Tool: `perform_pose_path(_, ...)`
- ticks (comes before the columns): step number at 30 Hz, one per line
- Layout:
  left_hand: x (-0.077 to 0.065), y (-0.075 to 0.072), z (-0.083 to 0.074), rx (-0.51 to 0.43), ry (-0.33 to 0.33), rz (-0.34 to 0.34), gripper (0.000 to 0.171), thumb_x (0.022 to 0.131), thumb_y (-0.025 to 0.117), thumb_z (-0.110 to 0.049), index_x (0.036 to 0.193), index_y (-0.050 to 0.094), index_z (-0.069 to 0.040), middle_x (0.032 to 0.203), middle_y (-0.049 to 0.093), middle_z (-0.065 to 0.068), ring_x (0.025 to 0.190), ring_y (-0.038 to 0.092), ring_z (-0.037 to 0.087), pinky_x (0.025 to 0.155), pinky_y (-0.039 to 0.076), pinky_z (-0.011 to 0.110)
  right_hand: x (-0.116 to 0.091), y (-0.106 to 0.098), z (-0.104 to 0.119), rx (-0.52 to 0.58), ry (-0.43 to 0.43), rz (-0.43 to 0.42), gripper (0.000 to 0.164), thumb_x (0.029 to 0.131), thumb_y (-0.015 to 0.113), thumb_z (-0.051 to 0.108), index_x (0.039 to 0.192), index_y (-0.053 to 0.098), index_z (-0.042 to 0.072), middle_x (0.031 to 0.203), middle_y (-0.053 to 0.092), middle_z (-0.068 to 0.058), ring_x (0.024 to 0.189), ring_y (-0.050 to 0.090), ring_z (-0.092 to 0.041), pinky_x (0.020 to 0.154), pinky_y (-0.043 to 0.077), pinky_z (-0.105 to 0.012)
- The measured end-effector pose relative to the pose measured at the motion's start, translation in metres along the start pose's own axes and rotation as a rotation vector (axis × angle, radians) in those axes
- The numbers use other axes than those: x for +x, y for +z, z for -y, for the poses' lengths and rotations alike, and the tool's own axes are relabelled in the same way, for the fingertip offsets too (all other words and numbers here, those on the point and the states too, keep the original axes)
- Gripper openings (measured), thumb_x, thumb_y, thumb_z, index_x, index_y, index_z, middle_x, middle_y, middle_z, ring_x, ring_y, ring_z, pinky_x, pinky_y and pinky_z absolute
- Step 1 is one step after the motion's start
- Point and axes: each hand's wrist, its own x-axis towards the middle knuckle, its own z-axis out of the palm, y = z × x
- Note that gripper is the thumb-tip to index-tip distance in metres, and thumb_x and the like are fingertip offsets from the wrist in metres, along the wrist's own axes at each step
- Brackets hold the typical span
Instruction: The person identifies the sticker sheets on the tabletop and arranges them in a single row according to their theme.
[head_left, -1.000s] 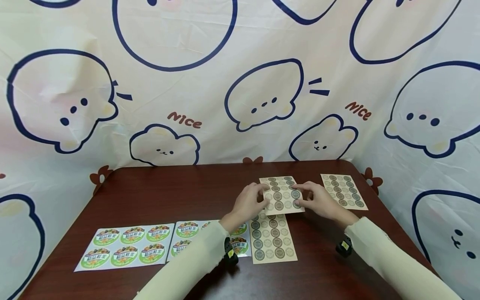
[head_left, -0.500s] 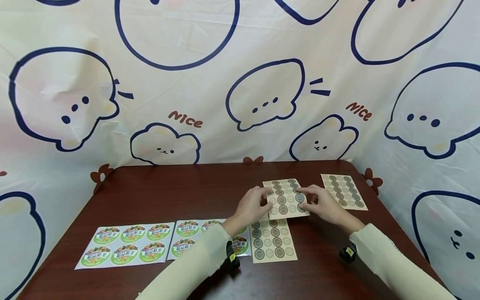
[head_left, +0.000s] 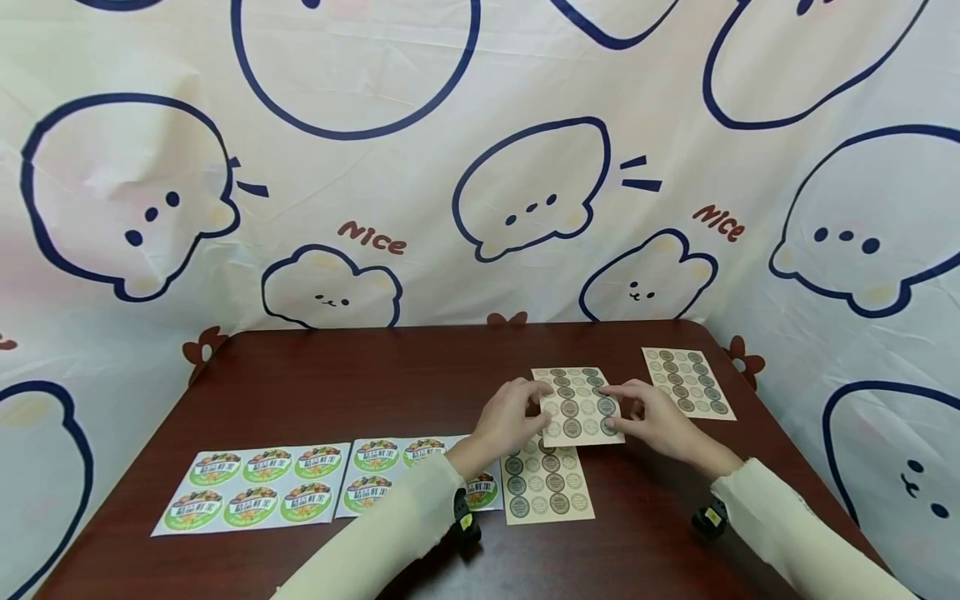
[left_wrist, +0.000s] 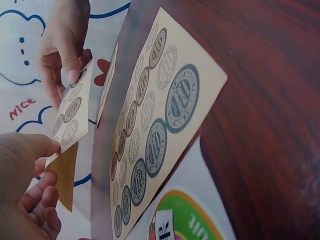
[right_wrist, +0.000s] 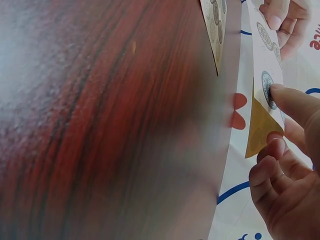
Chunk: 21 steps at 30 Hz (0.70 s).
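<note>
Between both hands, a cream sticker sheet (head_left: pixel 581 408) with rows of round stamp-like stickers is held up off the table. My left hand (head_left: pixel 511 418) pinches its left edge between thumb and fingers. On the opposite edge, my right hand (head_left: pixel 652 414) pinches it the same way. The wrist views show the sheet's brown underside (right_wrist: pixel 261 131) below the fingers. A second cream sticker sheet (left_wrist: pixel 150 130) lies flat on the table, its far part hidden in the head view by the raised one.
Two white sheets of green fruit-label stickers, a left sheet (head_left: pixel 251 490) and a right sheet (head_left: pixel 378 475), lie side by side, the right one partly under my left arm. Another cream sticker sheet (head_left: pixel 688 383) lies at the far right of the dark wooden table (head_left: pixel 360 367). A printed cloth (head_left: pixel 427 183) hangs behind.
Both hands have brought the held sticker sheet slightly to the right and nearer to me. The sheets on the table have stayed in place.
</note>
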Motion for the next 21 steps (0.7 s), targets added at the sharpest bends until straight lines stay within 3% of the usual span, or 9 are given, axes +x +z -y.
perform_pose_path(12,-0.004,0.006,-0.008,-0.012,0.006,0.003,0.035,0.093,0.070,-0.019,0.128,0.069,-0.019,0.096,0.060,-0.002,0.086,0.050,0.009,0.070,0.041,0.023,-0.010,-0.004,-0.005,-0.020,-0.038,-0.026,0.049,0.086,0.080,0.018,0.132,0.067,0.006,0.099,0.062,-0.003,0.063,0.043,-0.004,0.056,0.041,-0.024)
perform_pose_path(21,-0.005,0.011,-0.012,-0.011,0.009,0.004,0.035,0.092,0.071,-0.020,0.127,0.070,-0.020,0.096,0.060,-0.005,0.090,0.053,0.010,0.073,0.043,0.022,-0.019,-0.005,-0.009,-0.045,-0.027,-0.032,0.049,0.086,0.080,0.020,0.132,0.067,0.010,0.103,0.063,-0.001,0.065,0.043,-0.004,0.058,0.041,-0.023)
